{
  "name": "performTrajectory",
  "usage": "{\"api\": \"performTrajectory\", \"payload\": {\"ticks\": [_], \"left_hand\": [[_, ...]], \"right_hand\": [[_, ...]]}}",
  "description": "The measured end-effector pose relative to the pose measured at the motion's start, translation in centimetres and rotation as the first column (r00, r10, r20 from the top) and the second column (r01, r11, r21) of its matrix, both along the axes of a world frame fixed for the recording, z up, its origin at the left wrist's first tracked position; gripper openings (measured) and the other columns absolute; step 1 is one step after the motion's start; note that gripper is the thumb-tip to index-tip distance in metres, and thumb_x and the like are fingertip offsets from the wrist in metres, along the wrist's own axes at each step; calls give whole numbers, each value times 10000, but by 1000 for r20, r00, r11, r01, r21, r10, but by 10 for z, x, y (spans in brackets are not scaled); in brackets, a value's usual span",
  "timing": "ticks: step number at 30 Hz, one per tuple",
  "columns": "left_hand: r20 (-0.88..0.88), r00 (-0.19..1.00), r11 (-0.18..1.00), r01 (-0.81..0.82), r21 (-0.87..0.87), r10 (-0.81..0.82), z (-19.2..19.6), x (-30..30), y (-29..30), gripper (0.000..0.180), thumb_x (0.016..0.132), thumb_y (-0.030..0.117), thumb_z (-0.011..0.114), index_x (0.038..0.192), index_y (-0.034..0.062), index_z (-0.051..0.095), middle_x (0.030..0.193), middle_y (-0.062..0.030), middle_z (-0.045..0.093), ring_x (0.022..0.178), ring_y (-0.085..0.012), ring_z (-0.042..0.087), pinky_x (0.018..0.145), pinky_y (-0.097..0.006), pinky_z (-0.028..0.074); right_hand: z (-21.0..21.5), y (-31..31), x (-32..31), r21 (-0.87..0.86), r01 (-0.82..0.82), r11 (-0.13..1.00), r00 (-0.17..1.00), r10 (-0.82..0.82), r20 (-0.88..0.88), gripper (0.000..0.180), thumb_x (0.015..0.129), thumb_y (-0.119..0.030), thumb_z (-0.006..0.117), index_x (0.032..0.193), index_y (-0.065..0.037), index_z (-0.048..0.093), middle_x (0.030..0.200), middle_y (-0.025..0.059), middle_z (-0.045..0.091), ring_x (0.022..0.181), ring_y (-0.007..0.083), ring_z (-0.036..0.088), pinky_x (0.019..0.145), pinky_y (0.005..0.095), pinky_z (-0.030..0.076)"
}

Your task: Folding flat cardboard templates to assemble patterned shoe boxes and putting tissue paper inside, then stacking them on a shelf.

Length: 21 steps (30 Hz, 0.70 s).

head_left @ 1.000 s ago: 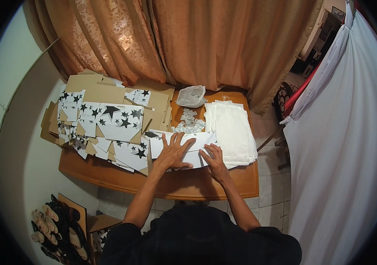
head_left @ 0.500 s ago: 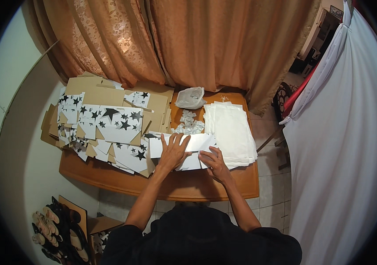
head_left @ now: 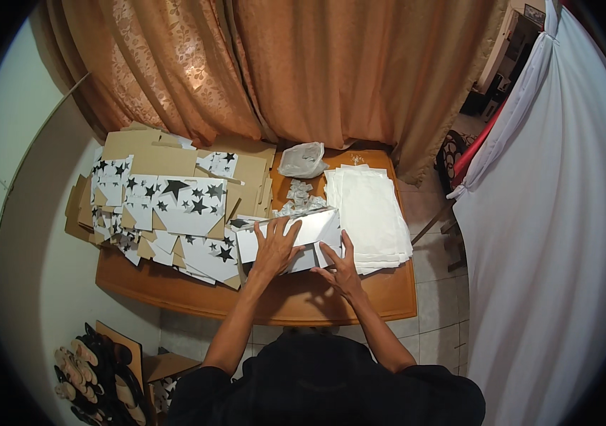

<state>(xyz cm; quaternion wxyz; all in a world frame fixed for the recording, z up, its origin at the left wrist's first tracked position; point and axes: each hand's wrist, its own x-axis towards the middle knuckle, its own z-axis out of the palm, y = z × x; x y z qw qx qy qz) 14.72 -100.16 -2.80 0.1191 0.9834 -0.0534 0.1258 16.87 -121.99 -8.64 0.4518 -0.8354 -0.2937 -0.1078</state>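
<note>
at the centre of the frame, our left hand [head_left: 274, 245] lies flat, fingers spread, on a white sheet [head_left: 296, 228] over the wooden table [head_left: 360, 302]. since a second ago the sheet's upper edge has lifted into a fold, while our right hand [head_left: 338, 266] presses its lower right part with fingers extended, gripping nothing.

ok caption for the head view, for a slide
Both hands, left hand and right hand, press a white sheet flat on a wooden table.

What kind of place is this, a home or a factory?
Probably a room in a home used for craft work. A small wooden table stands before brown curtains, shoes lie on the floor, and star-printed card pieces and white sheets cover the table.
</note>
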Motion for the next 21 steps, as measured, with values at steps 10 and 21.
{"api": "performTrajectory", "payload": {"ticks": [10, 21], "left_hand": [[-40, 999, 1000, -11, 16, 12, 8, 4, 8, 605, 845, 345, 784, 1393, 233, 555, 1438, -119, 471, 1370, -340, 405, 1101, -777, 189], [-75, 997, 1000, 9, -14, -10, 22, 4, 14, 639, 890, 423, 728, 1458, 235, 505, 1511, -150, 410, 1442, -382, 343, 1105, -810, 135]], "right_hand": [[19, -3, -9, -132, -28, 991, 990, 45, 132, 762, 656, -298, 941, 1355, -188, 658, 1574, 276, 264, 1367, 475, 380, 1079, 526, 448], [-6, -5, 4, 11, -32, 999, 995, 31, 93, 880, 624, 96, 828, 1400, -267, 626, 1628, 289, 209, 1340, 465, 442, 1057, 500, 479]]}}
